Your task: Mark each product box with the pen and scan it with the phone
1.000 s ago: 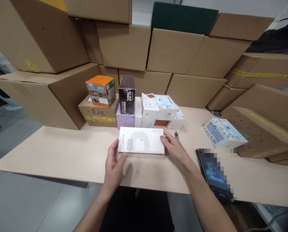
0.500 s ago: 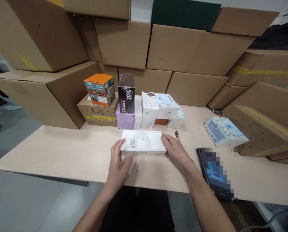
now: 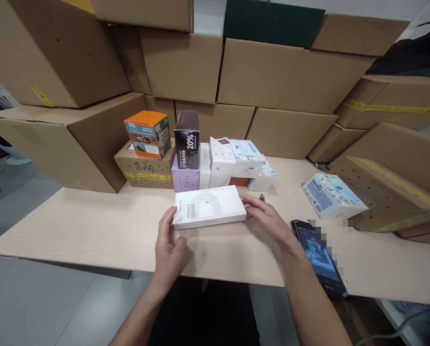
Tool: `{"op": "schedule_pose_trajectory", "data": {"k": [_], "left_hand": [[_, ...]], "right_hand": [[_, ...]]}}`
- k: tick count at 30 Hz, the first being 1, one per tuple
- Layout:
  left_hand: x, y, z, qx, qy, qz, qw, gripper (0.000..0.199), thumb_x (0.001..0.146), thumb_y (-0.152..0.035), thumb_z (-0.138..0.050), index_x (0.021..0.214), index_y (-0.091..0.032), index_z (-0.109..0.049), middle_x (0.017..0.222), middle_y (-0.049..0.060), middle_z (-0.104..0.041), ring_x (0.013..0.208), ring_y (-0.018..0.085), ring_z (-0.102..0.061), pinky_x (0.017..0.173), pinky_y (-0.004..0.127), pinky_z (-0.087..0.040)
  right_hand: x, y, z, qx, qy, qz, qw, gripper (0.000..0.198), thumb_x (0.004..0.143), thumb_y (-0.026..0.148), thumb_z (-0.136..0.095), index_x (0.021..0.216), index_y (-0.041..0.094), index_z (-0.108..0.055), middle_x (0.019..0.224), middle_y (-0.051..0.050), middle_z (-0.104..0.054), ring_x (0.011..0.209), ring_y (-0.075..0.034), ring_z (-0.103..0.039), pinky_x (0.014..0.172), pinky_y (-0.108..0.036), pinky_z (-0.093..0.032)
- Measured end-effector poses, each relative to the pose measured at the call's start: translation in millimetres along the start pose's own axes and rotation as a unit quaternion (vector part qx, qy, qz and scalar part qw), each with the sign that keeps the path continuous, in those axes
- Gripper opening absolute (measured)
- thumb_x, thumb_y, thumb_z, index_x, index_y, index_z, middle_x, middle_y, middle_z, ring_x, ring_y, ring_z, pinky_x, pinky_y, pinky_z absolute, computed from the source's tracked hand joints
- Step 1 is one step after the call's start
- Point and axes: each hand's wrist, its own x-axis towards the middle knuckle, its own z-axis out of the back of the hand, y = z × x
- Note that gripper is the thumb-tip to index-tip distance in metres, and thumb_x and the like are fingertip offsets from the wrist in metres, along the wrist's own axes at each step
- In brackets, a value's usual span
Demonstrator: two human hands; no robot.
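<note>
A flat white power bank box [image 3: 210,206], printed "POWER BANK", is between my two hands near the middle of the table, its right end angled a little away from me. My left hand [image 3: 170,247] has its fingertips against the box's left end, with the thumb bent below the near edge. At the right end, my right hand [image 3: 267,218] grips the corner, its fingers along the side. Whether the box rests fully on the table or is slightly lifted, I cannot tell.
Behind stand a purple box [image 3: 186,179] under a dark box [image 3: 187,144], white boxes [image 3: 222,166], and an orange box [image 3: 146,134] on a taped carton [image 3: 146,168]. A tissue pack [image 3: 334,194] and a tablet-like device [image 3: 319,254] lie right. Large cartons [image 3: 258,72] wall the back.
The power bank box has shifted slightly left and away from me and turned, its right end now farther back. My left hand has moved left with it, and my right fingers have shifted their hold.
</note>
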Motion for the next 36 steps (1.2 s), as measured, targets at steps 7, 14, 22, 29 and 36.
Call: {"op": "schedule_pose_trajectory", "data": {"k": [7, 14, 22, 29, 36], "left_hand": [[2.1, -3.6, 0.8, -0.127, -0.060, 0.060, 0.988, 0.056, 0.076, -0.016, -0.061, 0.131, -0.023, -0.059, 0.139, 0.007, -0.060, 0.128, 0.024, -0.057, 0.108, 0.037, -0.049], [-3.6, 6.7, 7.3, -0.089, -0.100, 0.046, 0.990, 0.057, 0.079, -0.023, -0.068, 0.135, -0.026, -0.058, 0.139, 0.006, -0.060, 0.124, 0.024, -0.058, 0.109, 0.041, -0.045], [-1.0, -2.0, 3.1, -0.054, 0.010, 0.072, 0.996, 0.063, 0.082, -0.032, -0.066, 0.142, -0.023, -0.049, 0.147, 0.011, -0.051, 0.133, 0.031, -0.051, 0.110, 0.048, -0.044], [-2.4, 2.8, -4.4, 0.216, 0.074, -0.015, 0.973, 0.070, 0.089, -0.034, -0.057, 0.152, -0.020, -0.030, 0.149, 0.017, -0.041, 0.139, 0.035, -0.038, 0.107, 0.057, -0.042], [-1.0, 1.8, -11.9, 0.334, 0.079, -0.099, 0.934, 0.070, 0.089, -0.035, -0.057, 0.151, -0.019, -0.028, 0.145, 0.018, -0.046, 0.138, 0.038, -0.038, 0.108, 0.063, -0.035]], "right_hand": [[1.5, -4.6, -4.1, -0.049, -0.027, 0.182, 0.982, 0.051, 0.087, 0.023, -0.061, 0.136, 0.036, -0.058, 0.134, -0.006, -0.053, 0.107, -0.019, -0.059, 0.091, -0.034, -0.050], [1.2, -5.5, -4.8, -0.039, -0.072, 0.136, 0.987, 0.038, 0.083, 0.044, -0.070, 0.118, 0.028, -0.067, 0.125, -0.006, -0.062, 0.108, -0.023, -0.059, 0.087, -0.033, -0.050], [2.6, -7.8, -10.5, -0.147, -0.066, 0.003, 0.987, 0.044, 0.092, 0.060, -0.048, 0.092, 0.020, -0.067, 0.086, -0.004, -0.069, 0.078, -0.019, -0.060, 0.067, -0.029, -0.043], [6.8, -10.4, -13.9, -0.241, -0.069, -0.002, 0.968, 0.048, 0.093, 0.058, -0.043, 0.063, 0.021, -0.052, 0.073, -0.005, -0.063, 0.070, -0.019, -0.053, 0.065, -0.030, -0.036], [4.1, -6.2, -8.4, -0.292, -0.081, -0.011, 0.953, 0.053, 0.095, 0.060, -0.036, 0.063, 0.022, -0.053, 0.071, -0.005, -0.066, 0.067, -0.018, -0.056, 0.065, -0.028, -0.039]]}}
